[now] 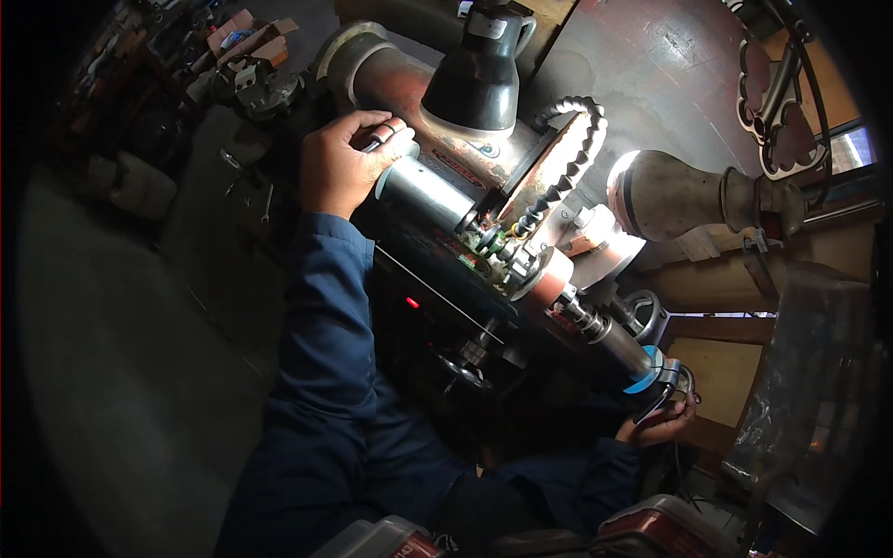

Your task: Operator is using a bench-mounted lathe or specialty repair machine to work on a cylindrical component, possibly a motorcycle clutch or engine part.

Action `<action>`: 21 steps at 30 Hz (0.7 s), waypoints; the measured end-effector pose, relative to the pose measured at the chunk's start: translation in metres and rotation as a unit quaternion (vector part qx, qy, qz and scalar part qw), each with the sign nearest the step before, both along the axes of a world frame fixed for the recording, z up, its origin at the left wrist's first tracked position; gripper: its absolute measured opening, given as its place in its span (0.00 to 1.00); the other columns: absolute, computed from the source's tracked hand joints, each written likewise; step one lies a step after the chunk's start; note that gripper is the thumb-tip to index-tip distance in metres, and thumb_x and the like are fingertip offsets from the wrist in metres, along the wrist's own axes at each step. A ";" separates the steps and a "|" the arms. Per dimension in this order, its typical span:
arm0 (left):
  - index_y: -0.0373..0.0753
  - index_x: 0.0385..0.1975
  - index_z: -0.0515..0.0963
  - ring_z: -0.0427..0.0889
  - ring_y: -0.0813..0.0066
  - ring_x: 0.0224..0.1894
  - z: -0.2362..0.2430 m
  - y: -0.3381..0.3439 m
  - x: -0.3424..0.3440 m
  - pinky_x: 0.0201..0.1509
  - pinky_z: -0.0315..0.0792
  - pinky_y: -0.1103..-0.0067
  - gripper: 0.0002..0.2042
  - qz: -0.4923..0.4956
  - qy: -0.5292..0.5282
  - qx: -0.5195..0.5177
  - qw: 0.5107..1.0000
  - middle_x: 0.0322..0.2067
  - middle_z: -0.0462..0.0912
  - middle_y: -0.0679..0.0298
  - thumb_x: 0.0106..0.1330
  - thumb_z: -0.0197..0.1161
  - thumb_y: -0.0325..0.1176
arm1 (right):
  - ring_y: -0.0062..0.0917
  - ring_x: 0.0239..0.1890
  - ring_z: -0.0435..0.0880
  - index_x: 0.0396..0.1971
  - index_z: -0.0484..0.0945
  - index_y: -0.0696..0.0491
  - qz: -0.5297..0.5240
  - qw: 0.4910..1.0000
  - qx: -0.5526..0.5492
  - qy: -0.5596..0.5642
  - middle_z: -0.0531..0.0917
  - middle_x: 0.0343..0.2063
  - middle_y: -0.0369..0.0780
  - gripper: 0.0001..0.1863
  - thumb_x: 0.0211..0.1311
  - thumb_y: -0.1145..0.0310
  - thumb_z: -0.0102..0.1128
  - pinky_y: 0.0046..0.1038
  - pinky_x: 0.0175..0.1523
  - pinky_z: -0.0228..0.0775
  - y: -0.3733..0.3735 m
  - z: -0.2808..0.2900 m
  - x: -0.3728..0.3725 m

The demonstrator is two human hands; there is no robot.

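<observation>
My left hand, in a dark blue sleeve, is closed on a small handle at the upper end of a metal cylinder on a machine. The cylinder lines up with a spindle assembly carrying a red collar; a segmented black hose arches over the middle. At the lower right, my right hand has its fingers curled round a bent dark handle beside a blue ring at the spindle's other end. Its fingertips are partly hidden.
A black lamp and a beige lamp hang over the machine. A handwheel is on its near side. At left are wrenches and a cardboard box; at right, a panel covered in clear plastic.
</observation>
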State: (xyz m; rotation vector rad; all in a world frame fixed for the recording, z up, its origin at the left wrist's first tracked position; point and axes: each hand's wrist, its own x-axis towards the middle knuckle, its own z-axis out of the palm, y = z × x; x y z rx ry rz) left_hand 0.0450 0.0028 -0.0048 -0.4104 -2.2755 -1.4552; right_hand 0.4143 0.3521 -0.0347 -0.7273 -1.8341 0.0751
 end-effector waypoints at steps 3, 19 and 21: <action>0.37 0.33 0.83 0.84 0.76 0.29 0.001 0.001 0.000 0.35 0.77 0.79 0.14 0.004 0.006 0.006 1.000 0.27 0.85 0.57 0.46 0.76 0.31 | 0.33 0.45 0.77 0.45 0.73 0.62 0.111 0.989 -0.093 -0.013 0.78 0.42 0.47 0.16 0.72 0.66 0.41 0.34 0.54 0.66 0.009 0.011 0.002; 0.37 0.30 0.83 0.85 0.68 0.27 -0.004 -0.005 -0.003 0.32 0.78 0.77 0.17 0.022 0.044 -0.001 0.999 0.25 0.84 0.58 0.45 0.76 0.41 | 0.19 0.30 0.78 0.36 0.79 0.66 0.180 0.629 -0.613 -0.443 0.83 0.30 0.39 0.11 0.61 0.76 0.50 0.20 0.39 0.70 0.120 0.067 -0.043; 0.37 0.30 0.83 0.85 0.68 0.27 -0.004 -0.006 -0.003 0.32 0.78 0.76 0.17 0.019 0.042 -0.001 0.999 0.25 0.84 0.57 0.45 0.76 0.42 | 0.19 0.30 0.78 0.35 0.79 0.66 0.183 0.617 -0.620 -0.449 0.83 0.30 0.39 0.10 0.61 0.76 0.51 0.20 0.39 0.70 0.120 0.070 -0.047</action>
